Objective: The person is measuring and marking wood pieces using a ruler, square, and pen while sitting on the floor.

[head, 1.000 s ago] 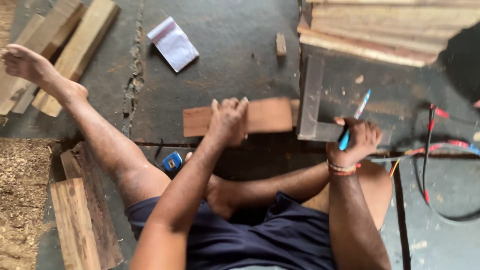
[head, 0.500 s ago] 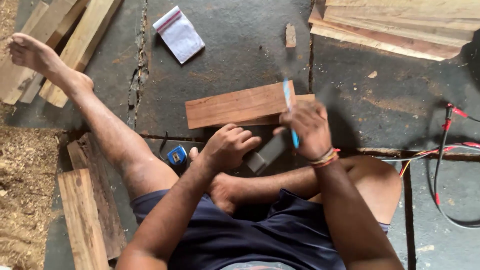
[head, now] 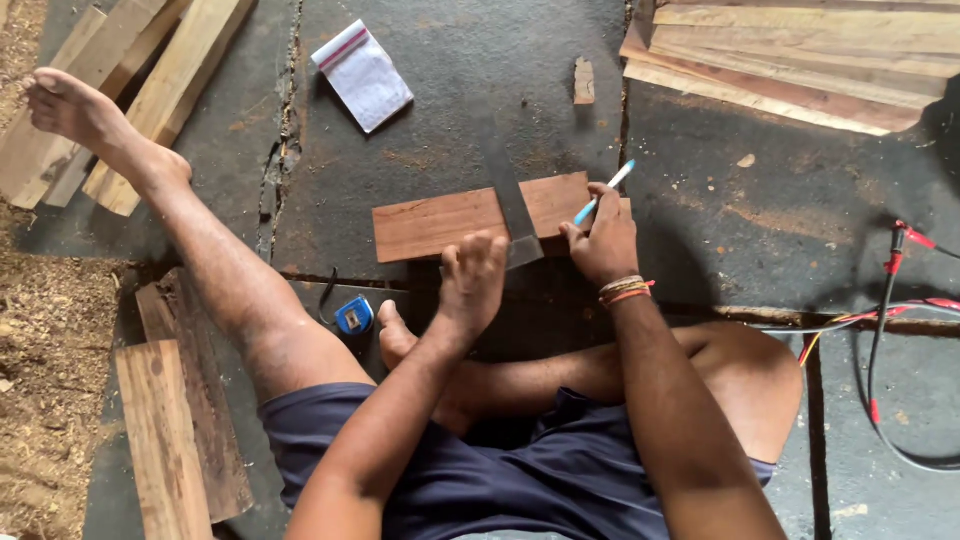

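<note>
The person sits on the dark floor [head: 470,90] with the reddish board [head: 440,222] lying flat in front of the crossed legs, and a metal try square [head: 512,205] laid across it, its blade running away from the body and its stock against the near edge. The left hand [head: 472,275] presses down with fingers curled over the stock and the board's near edge; the right hand [head: 600,240] pinches a blue pen [head: 603,192] between thumb and fingers, its tip near the board's right end, just beside the blade. To my eye the risk lies in the square: the board rests loose on the floor, so a shove from either hand could slide it or twist the stock off the edge, and any line drawn would then run out of true. The pen hand also rests on the board's end, and leaning there could tip it over the crack in the floor. A blue tape measure [head: 353,315] sits by the left knee, a white packet [head: 363,75] lies farther off, planks [head: 790,55] are stacked at the far right, more timber [head: 165,70] beside the outstretched foot, and red cables [head: 885,300] trail near the right knee, close enough to snag.
</note>
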